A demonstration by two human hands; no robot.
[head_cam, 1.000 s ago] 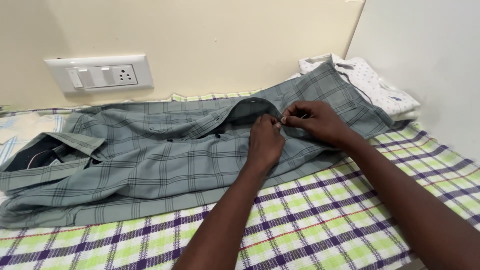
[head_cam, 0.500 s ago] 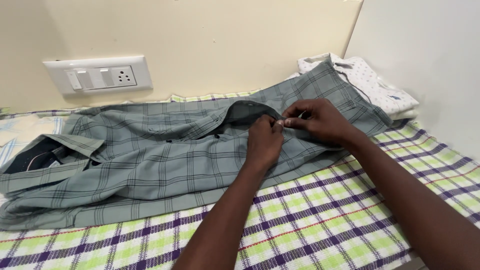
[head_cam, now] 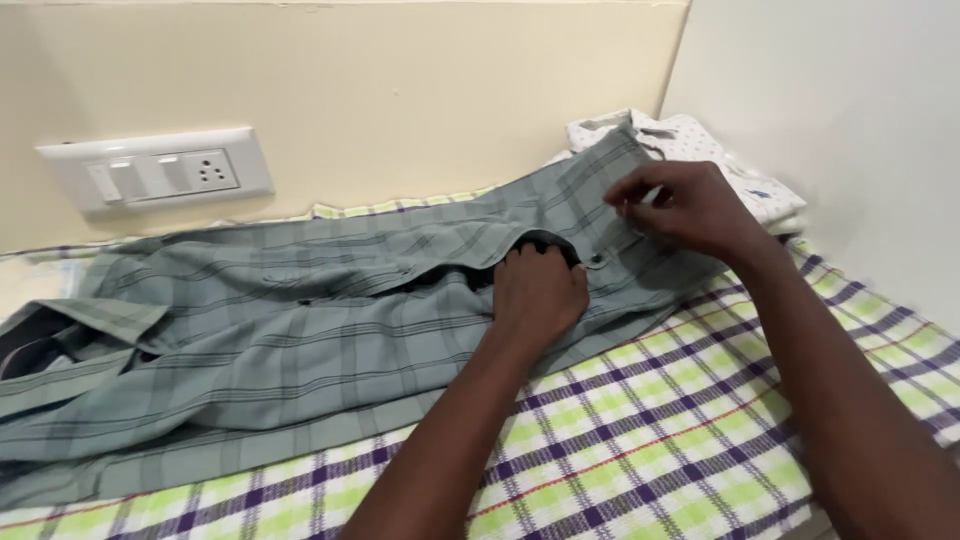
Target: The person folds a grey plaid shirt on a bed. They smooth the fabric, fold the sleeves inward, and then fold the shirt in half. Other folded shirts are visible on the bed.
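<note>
- Currently the grey checked shirt [head_cam: 300,340] lies flat on the bed [head_cam: 650,440], its front placket being fastened, apparently button by button.
- Left hand [head_cam: 540,290] presses curled on the placket; right hand [head_cam: 690,205] pinches the fabric edge farther along.
- Next likely calls for aligning button and hole.
</note>
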